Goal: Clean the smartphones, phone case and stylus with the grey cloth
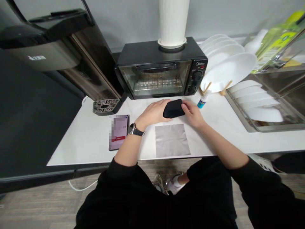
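Left hand (153, 113) is wrapping the left end of a black case (174, 108), fingers lying along the far edge, thumb side at the near edge. Right hand (193, 116) is closing on the right end, thumb lying over it; its other fingers are mostly hidden, so how they are bending cannot be told. Both grips are closed only as far as the case allows.

Case is sitting between the hands, in front of the oven (158, 78), far of a grey cloth (172, 141). Long axis is running left to right, the right end slanting slightly farther away. Dark upper face is turning toward the viewer; seam or opening not distinguishable, so which end is the front cannot be told. Hands are covering both ends. Whether its underside is touching the counter (78, 143) is unclear.

Cloth is lying flat, near edge almost at the counter's near edge. Small bottle (202, 101) is standing just right of the right hand, label too small for reading. Left: phone (121, 129) is lying flat, screen partly pixelated; watch (135, 130) is circling the left wrist. Farther out, the pot (173, 24) on the oven is running out of frame at the top.
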A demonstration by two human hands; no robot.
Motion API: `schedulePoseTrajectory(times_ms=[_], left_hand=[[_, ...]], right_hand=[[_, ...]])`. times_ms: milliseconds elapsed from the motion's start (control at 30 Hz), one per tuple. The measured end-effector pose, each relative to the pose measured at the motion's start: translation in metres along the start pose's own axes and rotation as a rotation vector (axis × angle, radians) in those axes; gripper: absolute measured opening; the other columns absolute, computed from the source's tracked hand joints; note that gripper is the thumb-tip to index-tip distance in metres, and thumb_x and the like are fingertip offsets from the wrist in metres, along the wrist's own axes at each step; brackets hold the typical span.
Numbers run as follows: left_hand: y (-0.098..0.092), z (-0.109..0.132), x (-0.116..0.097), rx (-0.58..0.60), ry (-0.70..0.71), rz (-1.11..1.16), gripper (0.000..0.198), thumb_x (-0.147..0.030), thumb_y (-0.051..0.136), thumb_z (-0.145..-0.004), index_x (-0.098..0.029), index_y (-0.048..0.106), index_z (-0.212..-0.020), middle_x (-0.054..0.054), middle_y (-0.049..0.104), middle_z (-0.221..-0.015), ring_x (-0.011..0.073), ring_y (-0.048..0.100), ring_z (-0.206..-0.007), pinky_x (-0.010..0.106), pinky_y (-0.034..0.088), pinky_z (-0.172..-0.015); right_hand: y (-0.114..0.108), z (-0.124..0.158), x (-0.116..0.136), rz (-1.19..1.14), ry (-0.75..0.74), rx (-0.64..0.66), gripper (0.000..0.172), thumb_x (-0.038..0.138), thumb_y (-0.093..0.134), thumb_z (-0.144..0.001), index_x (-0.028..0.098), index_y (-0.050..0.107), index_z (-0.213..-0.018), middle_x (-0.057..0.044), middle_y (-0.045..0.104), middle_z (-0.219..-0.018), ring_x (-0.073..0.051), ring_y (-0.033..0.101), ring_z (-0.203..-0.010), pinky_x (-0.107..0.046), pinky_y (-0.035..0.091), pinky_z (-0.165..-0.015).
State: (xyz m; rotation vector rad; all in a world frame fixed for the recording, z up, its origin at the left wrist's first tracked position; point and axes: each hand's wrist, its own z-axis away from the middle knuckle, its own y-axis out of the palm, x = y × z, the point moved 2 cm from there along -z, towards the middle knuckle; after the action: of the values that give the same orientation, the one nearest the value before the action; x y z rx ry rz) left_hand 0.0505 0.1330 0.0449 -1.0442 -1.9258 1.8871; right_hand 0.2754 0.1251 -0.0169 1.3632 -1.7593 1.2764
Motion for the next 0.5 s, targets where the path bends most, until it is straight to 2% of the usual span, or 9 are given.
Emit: schedulePoseTrajectory(times_ms=[67, 133, 267, 500], left_hand=[[-0.001, -0.001, -0.004, -0.029, 0.038, -0.029, 0.077, -0.046, 0.083, -0.082, -0.024, 0.049, -0.147, 0.009, 0.065, -0.146, 0.0305, 0.065, -0.13, 0.041, 0.049, -0.109], [0.002, -0.002, -0.009, -0.053, 0.078, -0.073, 0.078, -0.049, 0.085, -0.081, -0.023, 0.051, -0.146, 0.009, 0.067, -0.142, 0.031, 0.067, -0.126, 0.041, 0.05, -0.107], [0.01, -0.005, -0.023, -0.107, 0.092, -0.171, 0.083, -0.048, 0.087, -0.08, -0.02, 0.051, -0.149, 0.011, 0.07, -0.132, 0.0323, 0.07, -0.119, 0.041, 0.049, -0.103], [0.017, -0.007, -0.033, -0.149, 0.112, -0.29, 0.087, -0.056, 0.082, -0.082, -0.016, 0.05, -0.152, 0.013, 0.07, -0.127, 0.0329, 0.07, -0.112, 0.04, 0.048, -0.099]], right_hand=[[0.004, -0.001, -0.005, -0.116, 0.088, 0.013, 0.053, 0.073, 0.054, -0.098, 0.024, 0.067, -0.084, -0.002, 0.065, -0.074, -0.022, 0.064, -0.074, -0.037, 0.057, -0.072], [0.008, -0.003, -0.009, -0.24, 0.162, 0.003, 0.058, 0.08, 0.056, -0.093, 0.024, 0.065, -0.077, 0.001, 0.06, -0.066, -0.019, 0.062, -0.067, -0.034, 0.055, -0.065], [0.013, -0.005, -0.012, -0.459, 0.28, -0.043, 0.061, 0.087, 0.062, -0.082, 0.027, 0.066, -0.079, 0.0, 0.068, -0.07, -0.023, 0.069, -0.074, -0.038, 0.06, -0.069], [0.002, -0.003, -0.01, -0.667, 0.442, -0.042, 0.053, 0.077, 0.077, -0.076, 0.026, 0.065, -0.079, -0.002, 0.071, -0.074, -0.024, 0.069, -0.072, -0.04, 0.06, -0.07]])
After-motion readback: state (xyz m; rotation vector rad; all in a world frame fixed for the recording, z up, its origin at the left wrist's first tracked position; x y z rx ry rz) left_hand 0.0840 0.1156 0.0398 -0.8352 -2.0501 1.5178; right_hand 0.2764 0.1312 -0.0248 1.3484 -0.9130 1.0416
